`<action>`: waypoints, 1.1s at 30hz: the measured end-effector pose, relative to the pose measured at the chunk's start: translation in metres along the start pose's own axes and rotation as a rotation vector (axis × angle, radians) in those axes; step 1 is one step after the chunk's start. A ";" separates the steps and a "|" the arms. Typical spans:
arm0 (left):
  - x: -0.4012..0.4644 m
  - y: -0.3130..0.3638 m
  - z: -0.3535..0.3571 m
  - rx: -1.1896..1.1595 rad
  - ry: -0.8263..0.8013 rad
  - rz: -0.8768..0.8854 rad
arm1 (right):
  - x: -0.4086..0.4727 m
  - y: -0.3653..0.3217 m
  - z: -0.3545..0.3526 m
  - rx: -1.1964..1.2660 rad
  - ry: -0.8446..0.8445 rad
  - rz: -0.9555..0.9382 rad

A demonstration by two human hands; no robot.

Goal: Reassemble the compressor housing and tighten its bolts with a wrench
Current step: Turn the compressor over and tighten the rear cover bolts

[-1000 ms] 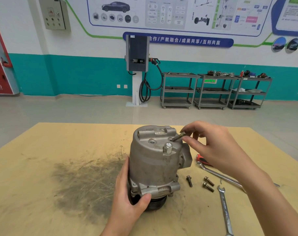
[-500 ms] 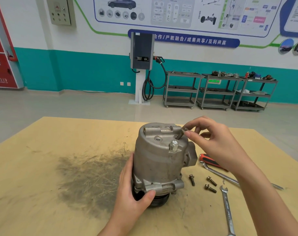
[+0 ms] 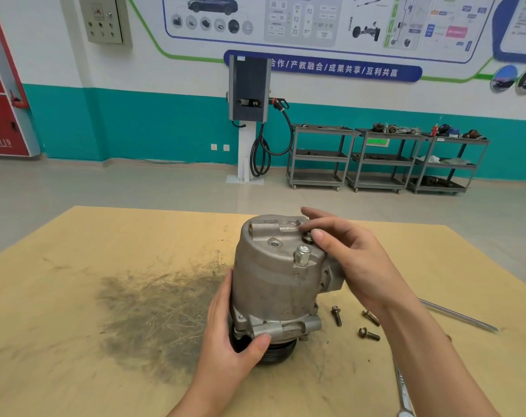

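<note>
A grey metal compressor (image 3: 273, 278) stands upright on its black pulley on the wooden table (image 3: 75, 341). My left hand (image 3: 234, 335) grips its lower flange from the left. My right hand (image 3: 349, 254) is at the top cover, thumb and fingers pinching the head of a bolt (image 3: 308, 237) that sits almost fully down in its hole. A silver hex fitting (image 3: 302, 255) stands up from the cover in front of it. Three loose bolts (image 3: 336, 316) (image 3: 371, 317) (image 3: 369, 334) lie right of the compressor.
A wrench (image 3: 403, 392) lies near the table's front right, partly behind my forearm. A long metal tool shaft (image 3: 460, 316) lies at the right. A dark grease stain (image 3: 153, 314) covers the table left of the compressor. Carts and a charger stand far behind.
The bolt in my right hand went from tilted at the hole's mouth to upright and sunk down into the cover. My left hand kept its grip on the flange.
</note>
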State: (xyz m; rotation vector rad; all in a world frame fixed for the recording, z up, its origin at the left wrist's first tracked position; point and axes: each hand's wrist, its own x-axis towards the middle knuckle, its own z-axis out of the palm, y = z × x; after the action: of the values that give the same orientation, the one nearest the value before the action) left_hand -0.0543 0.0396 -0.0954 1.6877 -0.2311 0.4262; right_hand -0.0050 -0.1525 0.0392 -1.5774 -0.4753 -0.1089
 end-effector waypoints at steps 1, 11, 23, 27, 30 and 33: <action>0.000 0.000 0.000 0.003 0.001 0.001 | 0.000 0.001 0.002 0.050 -0.001 0.014; 0.001 0.001 0.001 -0.009 0.006 -0.001 | 0.001 0.001 0.021 0.029 0.258 0.095; 0.001 0.000 0.000 -0.010 -0.001 0.000 | 0.001 0.000 0.009 0.185 0.095 0.125; 0.001 0.000 0.000 -0.014 -0.006 -0.005 | 0.000 0.002 0.016 0.117 0.217 0.107; 0.002 0.000 0.000 -0.018 -0.005 -0.003 | -0.002 -0.001 0.013 0.157 0.154 0.111; 0.002 -0.002 0.000 -0.019 0.001 -0.002 | -0.004 -0.002 0.006 0.184 0.069 0.110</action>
State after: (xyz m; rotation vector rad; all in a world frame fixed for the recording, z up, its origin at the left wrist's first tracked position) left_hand -0.0516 0.0397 -0.0962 1.6690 -0.2321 0.4224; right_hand -0.0101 -0.1477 0.0392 -1.4110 -0.3345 -0.0342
